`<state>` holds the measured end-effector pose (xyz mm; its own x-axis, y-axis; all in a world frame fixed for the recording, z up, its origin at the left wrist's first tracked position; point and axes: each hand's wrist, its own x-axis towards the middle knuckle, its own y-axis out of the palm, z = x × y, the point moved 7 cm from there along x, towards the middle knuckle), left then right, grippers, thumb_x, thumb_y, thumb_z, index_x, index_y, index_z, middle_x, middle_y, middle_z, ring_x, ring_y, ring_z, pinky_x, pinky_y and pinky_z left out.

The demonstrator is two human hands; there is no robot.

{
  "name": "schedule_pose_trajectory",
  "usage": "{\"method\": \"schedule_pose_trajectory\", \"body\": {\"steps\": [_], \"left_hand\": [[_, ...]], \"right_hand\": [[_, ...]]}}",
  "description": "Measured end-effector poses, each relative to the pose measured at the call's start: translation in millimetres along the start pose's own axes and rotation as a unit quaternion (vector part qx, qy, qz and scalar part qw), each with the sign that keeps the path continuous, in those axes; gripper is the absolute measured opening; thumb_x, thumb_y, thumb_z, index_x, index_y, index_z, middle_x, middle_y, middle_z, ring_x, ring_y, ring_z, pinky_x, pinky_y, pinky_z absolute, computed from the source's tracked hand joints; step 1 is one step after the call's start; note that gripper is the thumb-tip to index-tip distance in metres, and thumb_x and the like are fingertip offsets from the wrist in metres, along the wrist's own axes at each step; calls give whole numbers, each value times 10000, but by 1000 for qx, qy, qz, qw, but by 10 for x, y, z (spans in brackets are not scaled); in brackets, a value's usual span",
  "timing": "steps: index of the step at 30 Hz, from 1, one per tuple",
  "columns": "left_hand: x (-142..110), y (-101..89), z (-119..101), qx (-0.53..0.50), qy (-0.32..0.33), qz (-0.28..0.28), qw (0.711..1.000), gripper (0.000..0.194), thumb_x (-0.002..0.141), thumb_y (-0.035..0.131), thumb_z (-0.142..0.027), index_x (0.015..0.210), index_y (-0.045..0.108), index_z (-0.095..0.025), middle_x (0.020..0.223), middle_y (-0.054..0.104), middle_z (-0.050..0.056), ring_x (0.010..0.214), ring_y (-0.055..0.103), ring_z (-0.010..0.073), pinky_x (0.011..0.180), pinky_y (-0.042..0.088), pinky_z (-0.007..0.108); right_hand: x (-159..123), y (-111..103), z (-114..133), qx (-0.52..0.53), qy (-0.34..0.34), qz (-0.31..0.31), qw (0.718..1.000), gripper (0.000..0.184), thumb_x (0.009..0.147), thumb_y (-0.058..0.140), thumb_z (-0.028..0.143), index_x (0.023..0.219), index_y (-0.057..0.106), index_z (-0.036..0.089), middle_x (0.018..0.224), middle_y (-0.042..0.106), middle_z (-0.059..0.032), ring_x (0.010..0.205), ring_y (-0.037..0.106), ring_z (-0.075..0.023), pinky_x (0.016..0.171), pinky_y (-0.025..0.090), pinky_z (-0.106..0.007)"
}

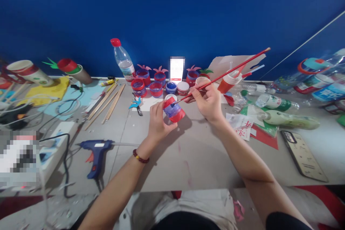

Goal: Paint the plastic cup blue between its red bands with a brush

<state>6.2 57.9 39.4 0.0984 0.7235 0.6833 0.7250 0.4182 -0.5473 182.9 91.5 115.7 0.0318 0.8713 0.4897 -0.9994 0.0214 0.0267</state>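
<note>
My left hand [159,122] is closed round a small cup [175,111] painted red with a purple-blue band, tilted on its side above the table. In my right hand [207,100] is a long red paintbrush [231,68], its handle slanting up to the right. The brush's dark tip meets the purple band of the cup. Just behind the hands stand an open jar of blue paint [171,87] and a jar of red paint [183,87]. Several similar red and purple cups [156,89] are beside them, some with pink cut-out tops.
A blue hot glue gun [97,152] and a white power strip [58,147] with cables lie at left, below wooden sticks [113,104]. A clear bottle [124,59] stands near the blue wall. Rightward are stacked paper cups [228,81], plastic bottles [277,102] and a phone [304,156].
</note>
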Motion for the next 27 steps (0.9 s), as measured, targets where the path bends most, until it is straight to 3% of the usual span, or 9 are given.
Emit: {"method": "schedule_pose_trajectory", "body": {"steps": [9, 14, 22, 27], "left_hand": [[14, -22, 4, 6, -1, 0, 1000, 879, 573, 780, -198, 1352, 373, -207, 1227, 549, 126, 1134, 536, 320, 973, 464, 501], [19, -20, 26, -9, -10, -3, 1000, 867, 569, 770, -164, 1345, 384, -193, 1234, 545, 130, 1139, 532, 311, 979, 471, 482], [22, -18, 20, -14, -11, 4, 1000, 871, 580, 763, -174, 1358, 372, -194, 1242, 538, 133, 1156, 528, 314, 998, 461, 496], [13, -23, 17, -13, -1, -6, 1000, 873, 578, 760, -184, 1358, 369, -198, 1236, 539, 128, 1149, 529, 309, 984, 467, 486]], "right_hand": [[60, -123, -76, -33, -2, -32, 999, 237, 851, 693, 418, 835, 528, 249, 669, 631, 30, 557, 698, -162, 546, 630, -337], [116, -178, -25, 3, 6, -34, 999, 314, 820, 708, 487, 839, 498, 255, 684, 607, 37, 610, 704, -159, 590, 623, -334], [164, -95, -161, 85, 113, 89, 986, 371, 793, 749, 453, 969, 512, 229, 791, 685, 12, 655, 715, -153, 680, 646, -356], [151, -45, -280, 91, 149, 103, 979, 397, 790, 740, 465, 995, 491, 234, 806, 688, 17, 696, 720, -150, 711, 654, -351]]}}
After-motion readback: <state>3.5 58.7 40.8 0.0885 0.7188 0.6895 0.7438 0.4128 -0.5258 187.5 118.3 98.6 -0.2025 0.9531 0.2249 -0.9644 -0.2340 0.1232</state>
